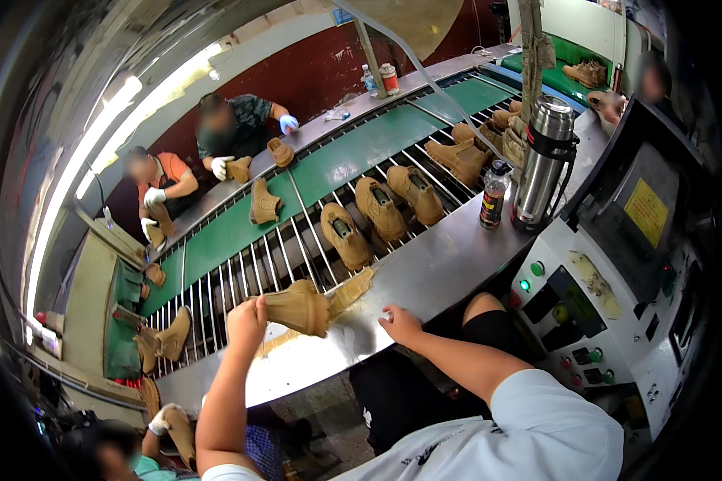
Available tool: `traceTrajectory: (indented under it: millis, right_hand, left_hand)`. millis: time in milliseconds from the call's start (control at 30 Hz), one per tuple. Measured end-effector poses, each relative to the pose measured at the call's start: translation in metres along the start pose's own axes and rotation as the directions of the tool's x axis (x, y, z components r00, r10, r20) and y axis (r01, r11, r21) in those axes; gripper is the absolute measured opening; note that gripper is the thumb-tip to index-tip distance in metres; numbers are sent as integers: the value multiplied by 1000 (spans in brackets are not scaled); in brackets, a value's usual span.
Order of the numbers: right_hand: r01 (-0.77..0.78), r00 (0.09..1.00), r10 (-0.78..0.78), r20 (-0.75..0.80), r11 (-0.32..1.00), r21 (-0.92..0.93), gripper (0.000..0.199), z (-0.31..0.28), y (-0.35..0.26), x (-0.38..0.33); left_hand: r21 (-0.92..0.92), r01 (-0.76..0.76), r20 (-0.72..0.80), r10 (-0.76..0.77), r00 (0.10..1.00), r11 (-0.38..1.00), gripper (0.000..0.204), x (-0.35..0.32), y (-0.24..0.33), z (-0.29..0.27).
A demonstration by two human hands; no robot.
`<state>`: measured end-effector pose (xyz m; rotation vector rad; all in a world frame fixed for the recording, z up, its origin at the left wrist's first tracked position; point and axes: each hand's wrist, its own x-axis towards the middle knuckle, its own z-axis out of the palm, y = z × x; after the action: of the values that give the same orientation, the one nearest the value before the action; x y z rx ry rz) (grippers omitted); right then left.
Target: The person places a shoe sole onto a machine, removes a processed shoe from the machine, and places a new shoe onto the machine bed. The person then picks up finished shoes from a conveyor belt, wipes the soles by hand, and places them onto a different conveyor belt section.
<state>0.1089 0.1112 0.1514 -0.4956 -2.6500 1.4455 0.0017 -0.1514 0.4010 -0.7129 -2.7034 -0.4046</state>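
Over the near metal ledge (pixel 425 280) I hold a tan boot (pixel 298 308) on its side. My left hand (pixel 247 322) is closed on its left end, and the boot's wider end points right. My right hand (pixel 401 325) rests on the ledge's front edge, fingers a little apart and nothing in them. A brown strip (pixel 351 292) lies flat along the ledge behind the held boot. Just beyond, on the metal bars of the line, stand more tan boots, among them one boot (pixel 345 237) with its opening toward me.
A steel flask (pixel 544 160) and a dark-labelled bottle (pixel 493 196) stand on the ledge to the right, beside a control panel (pixel 569 297). A green belt (pixel 329 172) runs past the bars. Gloved co-workers handle boots across the line; another gloved hand (pixel 168 418) holds one at lower left.
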Motion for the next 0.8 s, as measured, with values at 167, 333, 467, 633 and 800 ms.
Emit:
traceTrajectory:
  millis: [167,333,467,633,800]
  right_hand:
    - [-814,580,-288,762,-173,554,84,-52,-13,-111]
    - [-619,785,-351,510,-468,631,69,-61,2,-168]
    - [-655,746,-441,499,-345,673,63,-90,18,-169]
    - [-625,737,-476,480,-211,751,63,-155,18,-164]
    - [-19,928,-369,57,106,994,77,-255,-29,-184]
  left_hand:
    - [-321,-254,-113,229,967,912,25,-89,100,27]
    - [-417,-460,6,509,861,784,31,-142,208,39]
    - [-457,-408,-48,437,898,790,27,-161,214,38]
    - [-660,-392,17,534,846,642,21,-173,232,4]
    - [-892,-127,79,425,902,435,23,-162,256,-2]
